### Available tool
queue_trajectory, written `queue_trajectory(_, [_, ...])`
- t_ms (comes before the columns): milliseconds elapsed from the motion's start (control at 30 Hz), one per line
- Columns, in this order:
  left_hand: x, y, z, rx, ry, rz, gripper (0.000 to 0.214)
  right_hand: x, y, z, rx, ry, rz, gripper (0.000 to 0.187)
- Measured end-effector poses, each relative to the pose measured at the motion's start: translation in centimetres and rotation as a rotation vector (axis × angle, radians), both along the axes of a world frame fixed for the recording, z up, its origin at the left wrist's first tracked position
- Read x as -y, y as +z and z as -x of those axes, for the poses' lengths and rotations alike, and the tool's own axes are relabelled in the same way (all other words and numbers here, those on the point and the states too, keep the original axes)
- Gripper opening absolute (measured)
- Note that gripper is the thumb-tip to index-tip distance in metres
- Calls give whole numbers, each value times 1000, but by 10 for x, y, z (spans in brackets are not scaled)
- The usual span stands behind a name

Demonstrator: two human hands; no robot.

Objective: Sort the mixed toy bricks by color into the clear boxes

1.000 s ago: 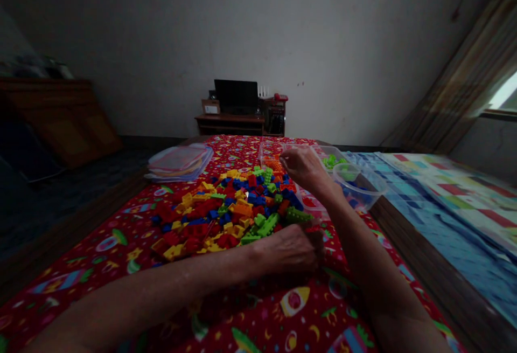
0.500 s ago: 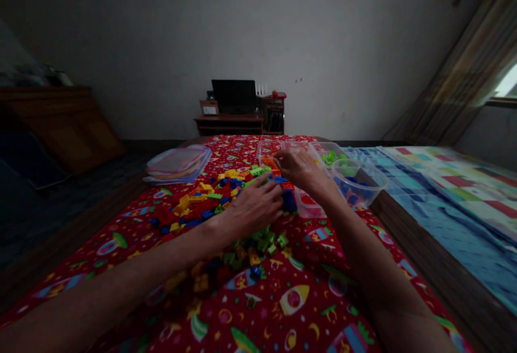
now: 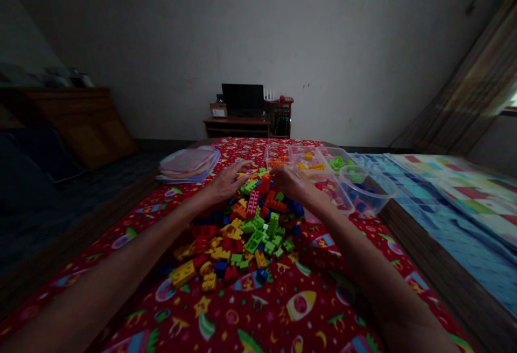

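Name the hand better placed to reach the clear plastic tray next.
Right, probably: the right hand rests at the far edge of the plastic brick pile, right beside the clear plastic tray, while the left hand sits further off, with the pile between it and the tray.

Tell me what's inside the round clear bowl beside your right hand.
The round clear bowl holds blue toy bricks in a low heap. Green bricks show beyond it, apparently in the tub behind. Whatever lies beneath the top blue bricks cannot be seen.
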State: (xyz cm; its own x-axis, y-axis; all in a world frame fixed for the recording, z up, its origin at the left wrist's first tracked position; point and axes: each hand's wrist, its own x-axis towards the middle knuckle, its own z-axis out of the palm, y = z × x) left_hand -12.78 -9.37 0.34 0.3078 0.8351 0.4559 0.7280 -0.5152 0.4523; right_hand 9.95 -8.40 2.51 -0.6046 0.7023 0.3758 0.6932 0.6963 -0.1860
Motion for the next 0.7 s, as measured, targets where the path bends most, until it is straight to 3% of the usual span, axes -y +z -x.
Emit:
queue_trajectory(133, [11, 5, 15, -62, 52, 0, 44, -4, -16, 10, -130, 181, -60, 32])
queue_trajectory(267, [16, 6, 26, -56, 79, 23, 44, 0, -14, 14, -181, 391, 105, 31])
queue_trajectory(333, [16, 5, 30, -75, 84, 44, 43, 3, -11, 15, -178, 398, 173, 42])
queue_trajectory(400, [15, 3, 33, -99, 81, 68, 41, 4, -10, 15, -188, 335, 143, 45])
queue_trajectory(567, [15, 0, 30, -138, 42, 84, 38, 2, -15, 20, -231, 248, 80, 17])
queue_trajectory(700, [18, -1, 24, -152, -18, 85, 37, 3, -16, 30, -159, 373, 155, 23])
